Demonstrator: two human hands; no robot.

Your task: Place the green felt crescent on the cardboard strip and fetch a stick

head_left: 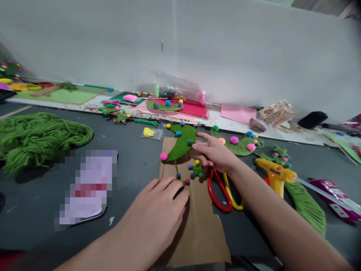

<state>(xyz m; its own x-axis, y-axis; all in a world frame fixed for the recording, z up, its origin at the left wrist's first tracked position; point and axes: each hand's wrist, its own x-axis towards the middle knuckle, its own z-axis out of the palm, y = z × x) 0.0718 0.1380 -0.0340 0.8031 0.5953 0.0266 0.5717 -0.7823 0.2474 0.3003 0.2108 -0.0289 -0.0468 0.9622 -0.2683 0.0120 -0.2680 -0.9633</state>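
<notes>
Green yarn (42,139) is heaped at far left, apparently clear of the work. The left hand (162,207) is half curled at a small pom-pom-tipped piece (187,181); its grip is hidden. The green crescent (182,143) is positioned over cardboard (197,218), presumably for table (135,158) protection. Its right edge is met by the right hand (216,150), fingers partly extended; whether it is pinched cannot be told. Scissors (221,194) and glue gun (275,175) are placed rightward, seemingly for reach.

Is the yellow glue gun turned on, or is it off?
Seemingly on: a small red-orange light glows on the side of the glue gun.
</notes>
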